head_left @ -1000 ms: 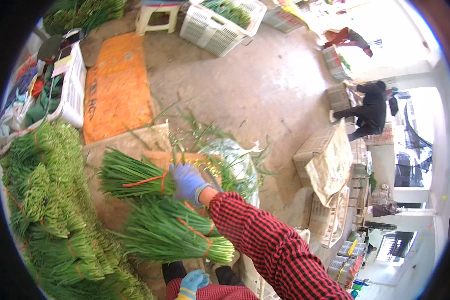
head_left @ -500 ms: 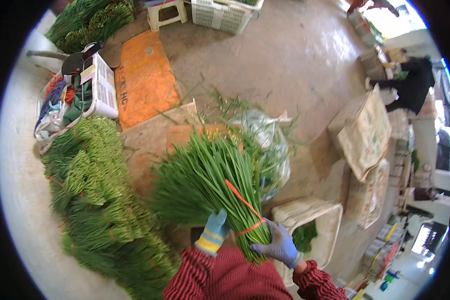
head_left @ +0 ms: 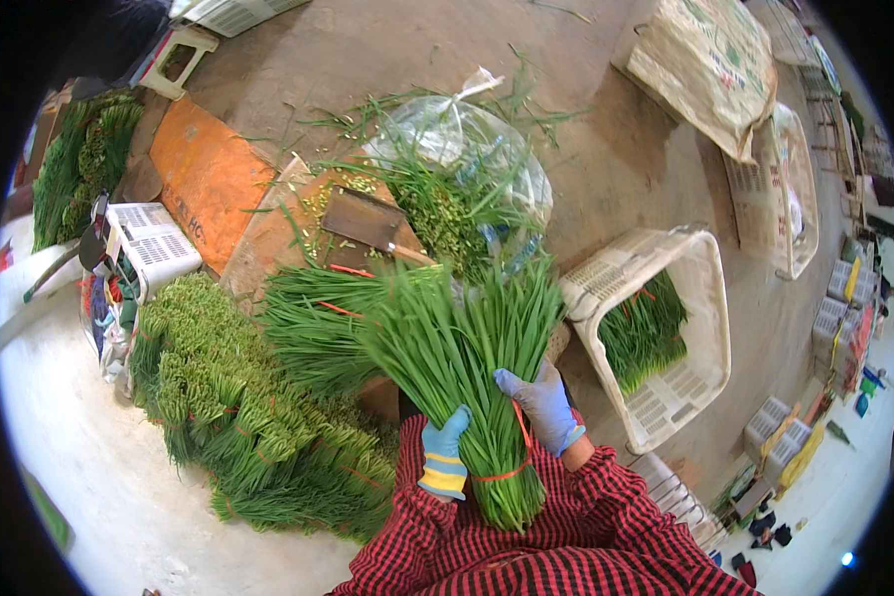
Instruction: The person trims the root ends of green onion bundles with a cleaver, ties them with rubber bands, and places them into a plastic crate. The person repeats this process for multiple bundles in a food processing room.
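Note:
A large bunch of garlic chives (head_left: 497, 422) is in front of me, leaves fanned away and stem ends toward my body. An orange band circles it near the stem ends, with a strip running up along the stalks. My left hand (head_left: 445, 452), in a blue glove with a yellow-striped cuff, is closed against the bunch's left side. On the right side, my right hand (head_left: 546, 405), in a bluish-purple glove, grips it above the band's loop. Some fingers are hidden by leaves. More banded chives (head_left: 318, 318) lie just left of the held bunch.
A cleaver (head_left: 363, 219) lies on a wooden board (head_left: 268, 233) beside cut scraps and a clear plastic bag (head_left: 447, 124). A tipped white crate (head_left: 710, 348) holds chives at right. Stacked bunches (head_left: 238, 397) fill the left, near another white crate (head_left: 154, 243).
The view has shifted toward the right. My right hand has moved from the stem ends to above the band, and my left hand now presses the bunch's side. The cleaver has come into sight.

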{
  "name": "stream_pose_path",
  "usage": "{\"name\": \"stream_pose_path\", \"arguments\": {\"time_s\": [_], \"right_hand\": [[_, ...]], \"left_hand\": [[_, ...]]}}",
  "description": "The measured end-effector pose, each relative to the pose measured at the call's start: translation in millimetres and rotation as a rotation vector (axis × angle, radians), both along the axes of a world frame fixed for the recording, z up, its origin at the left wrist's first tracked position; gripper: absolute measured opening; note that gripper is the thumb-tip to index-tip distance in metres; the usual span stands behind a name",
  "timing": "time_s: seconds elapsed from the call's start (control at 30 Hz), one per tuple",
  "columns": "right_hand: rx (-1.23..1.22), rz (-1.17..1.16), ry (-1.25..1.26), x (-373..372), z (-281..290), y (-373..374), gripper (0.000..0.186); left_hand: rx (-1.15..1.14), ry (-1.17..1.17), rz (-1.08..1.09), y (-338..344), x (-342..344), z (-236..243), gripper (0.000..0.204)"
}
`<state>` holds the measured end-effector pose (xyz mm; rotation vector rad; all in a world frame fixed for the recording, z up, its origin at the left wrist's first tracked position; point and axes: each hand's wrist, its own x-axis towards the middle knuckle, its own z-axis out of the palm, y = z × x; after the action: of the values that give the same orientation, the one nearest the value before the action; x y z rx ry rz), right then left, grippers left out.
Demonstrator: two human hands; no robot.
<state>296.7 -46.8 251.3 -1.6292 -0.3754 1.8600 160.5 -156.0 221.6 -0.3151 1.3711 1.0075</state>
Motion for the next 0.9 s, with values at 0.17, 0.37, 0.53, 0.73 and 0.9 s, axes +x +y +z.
{"name": "stream_pose_path", "arguments": {"time_s": [0.17,0.37,0.53,0.73,0.9], "right_hand": [[0.002,0.369,-0.108,43,1,-8,0.055],[0.342,0.378,-0.62,43,12,30,0.042],[1.179,1.075,-0.817,-2,29,60,0.039],[1.204,1.531,-0.785,-19,28,51,0.014],[1.237,1.286,-0.901,-19,20,30,0.018]], "left_hand": [[-0.075,-0.09,-0.033,-12,1,-7,0.045],[-0.069,-0.003,-0.074,-11,-11,-13,0.045],[-0.016,0.063,-0.119,-12,-11,-11,0.041],[-0.049,0.053,-0.029,-18,-28,1,0.039],[0.042,0.02,0.044,-18,-41,1,0.04]]}}
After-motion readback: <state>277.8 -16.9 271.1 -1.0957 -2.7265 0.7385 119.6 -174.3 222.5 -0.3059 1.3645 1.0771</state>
